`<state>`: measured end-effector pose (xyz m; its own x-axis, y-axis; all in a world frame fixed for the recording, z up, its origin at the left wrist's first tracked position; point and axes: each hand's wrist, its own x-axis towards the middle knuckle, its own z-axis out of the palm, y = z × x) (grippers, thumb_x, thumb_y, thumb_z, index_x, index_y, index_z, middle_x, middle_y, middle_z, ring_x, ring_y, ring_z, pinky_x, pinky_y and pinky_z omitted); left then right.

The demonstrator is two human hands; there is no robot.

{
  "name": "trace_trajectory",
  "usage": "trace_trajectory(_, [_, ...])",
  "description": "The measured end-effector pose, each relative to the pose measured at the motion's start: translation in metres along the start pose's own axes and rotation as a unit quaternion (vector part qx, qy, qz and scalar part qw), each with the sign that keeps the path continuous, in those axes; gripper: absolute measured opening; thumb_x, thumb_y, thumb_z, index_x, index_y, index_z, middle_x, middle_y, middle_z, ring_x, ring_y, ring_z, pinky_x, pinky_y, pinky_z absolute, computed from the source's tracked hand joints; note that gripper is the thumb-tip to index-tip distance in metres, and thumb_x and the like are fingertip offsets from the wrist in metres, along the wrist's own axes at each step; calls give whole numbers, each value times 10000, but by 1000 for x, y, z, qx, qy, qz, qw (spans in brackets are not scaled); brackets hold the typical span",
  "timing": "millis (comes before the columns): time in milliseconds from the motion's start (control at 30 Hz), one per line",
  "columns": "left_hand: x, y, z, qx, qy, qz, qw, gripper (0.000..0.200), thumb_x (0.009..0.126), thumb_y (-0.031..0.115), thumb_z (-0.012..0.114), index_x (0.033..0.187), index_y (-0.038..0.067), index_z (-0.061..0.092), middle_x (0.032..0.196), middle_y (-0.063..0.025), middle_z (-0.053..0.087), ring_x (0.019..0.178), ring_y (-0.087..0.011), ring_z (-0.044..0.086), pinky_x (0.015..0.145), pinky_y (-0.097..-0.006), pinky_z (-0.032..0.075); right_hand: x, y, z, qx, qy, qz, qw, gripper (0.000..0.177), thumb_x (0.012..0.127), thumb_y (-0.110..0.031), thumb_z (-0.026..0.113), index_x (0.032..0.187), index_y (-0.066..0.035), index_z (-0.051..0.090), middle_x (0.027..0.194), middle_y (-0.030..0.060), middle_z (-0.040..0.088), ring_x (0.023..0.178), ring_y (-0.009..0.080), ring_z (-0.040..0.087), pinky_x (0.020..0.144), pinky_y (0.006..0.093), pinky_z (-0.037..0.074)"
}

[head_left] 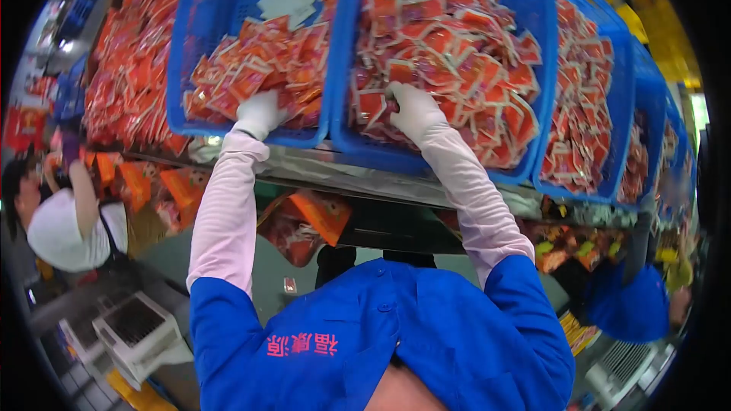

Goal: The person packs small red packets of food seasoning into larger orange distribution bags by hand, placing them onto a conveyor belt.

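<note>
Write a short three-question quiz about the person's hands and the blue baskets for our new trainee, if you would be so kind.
1. True or false: the left hand and the right hand are at the same basket.
2. The basket at the right hand holds mostly: A) green bottles; B) small red packets; C) folded towels.
3. Fill in: the gloves are ____ in color.

Key: 1. False; 2. B; 3. White.

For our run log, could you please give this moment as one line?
left hand: at red packets, left blue basket | right hand: at more packets, adjacent blue basket | both white-gloved
</note>
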<state>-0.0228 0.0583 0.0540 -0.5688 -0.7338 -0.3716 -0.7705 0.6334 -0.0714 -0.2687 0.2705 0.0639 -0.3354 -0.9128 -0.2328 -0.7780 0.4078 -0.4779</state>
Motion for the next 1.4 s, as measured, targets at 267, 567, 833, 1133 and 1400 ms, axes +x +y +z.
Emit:
trace_trajectory(267, [-85,15,-47,-448,134,185,864,195,884,28,593,1052,31,692,1005,-148,736,878,-284,713,816,-379,544,-269,33,-119,357,224,187,887,340,881,-148,677,1178,4,612,947,46,680,835,86,608,753,262,504])
trace_trajectory(567, [-236,250,23,-140,155,582,786,177,828,201,681,911,45,679,930,-123,704,919,-309,670,1033,-521,428,-326,-8,-9,86,289,172,938,338,768,20,669,1080,-90,598,964,148,658,801,278,665,732,380,538])
trace_trajectory(833, [-226,201,34,-80,166,655,733,61,772,126,616,755,91,664,719,-46,639,810,-220,645,1124,-560,367,-230,7,95,-40,-277,190,941,232,877,-253,635,1046,-147,754,1049,147,740,1019,308,706,841,453,558])
trace_trajectory(1133, [-234,149,26,-35,123,540,832,49,733,119,619,698,125,652,695,-40,566,822,-218,614,1104,-571,386,-209,-30,-5,-46,-316,-19,947,241,832,-213,673,1033,-102,746,1066,162,717,1010,341,683,859,448,542])
trace_trajectory(1400, [-118,60,-47,-243,234,234,912,110,822,145,691,902,73,719,922,-125,703,931,-333,669,823,-409,525,-23,42,-9,-153,-6,-13,988,399,808,-162,721,1199,-126,648,1128,181,677,1036,363,665,849,456,552])
